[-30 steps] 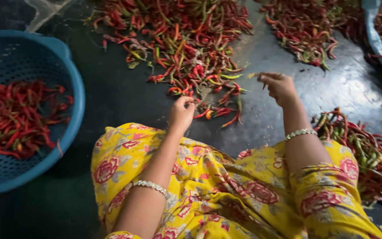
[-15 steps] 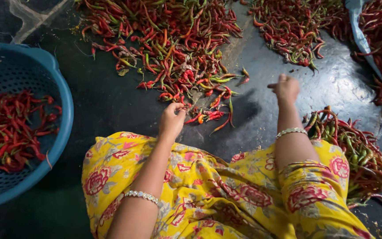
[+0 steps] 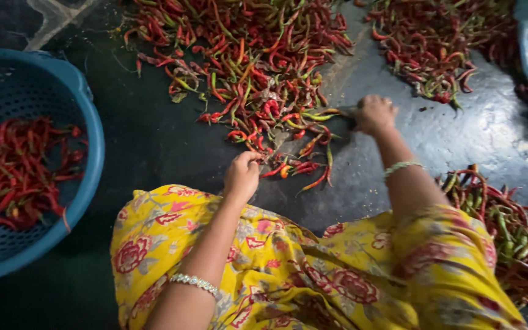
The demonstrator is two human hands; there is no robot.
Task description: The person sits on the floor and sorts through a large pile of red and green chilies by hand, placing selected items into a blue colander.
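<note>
The person sat on a dark, glossy floor (image 3: 154, 146), knees draped in yellow floral cloth (image 3: 288, 269). The left hand (image 3: 242, 174) rested at the near edge of the large chilli heap (image 3: 245, 67), fingers drawn together in a pinch on what appeared to be a small red chilli, though the item itself was largely hidden by the fingers. The right hand (image 3: 374, 115) was extended farther out at the heap's right edge, closed loosely into a fist; blur prevented a finding on whether it gripped a pod or stem. A blue perforated basket (image 3: 90, 140) stood to the left, well apart from both hands, holding a layer of red chillies (image 3: 19, 171). A second spread of chillies (image 3: 435, 43) lay at the far right, and a mixed red-and-green pile (image 3: 502, 226) lay near the right knee. Risks noted, as judgement only: the floor looked slick and reflective, so loose pods by the knees could skid out of reach — or be crushed under the cloth if the person shifted. The basket's distance from the hands made a dropped pod likely in transfer. Bare hands on cut or split chillies invited irritation, chiefly if a hand went to the face.
</note>
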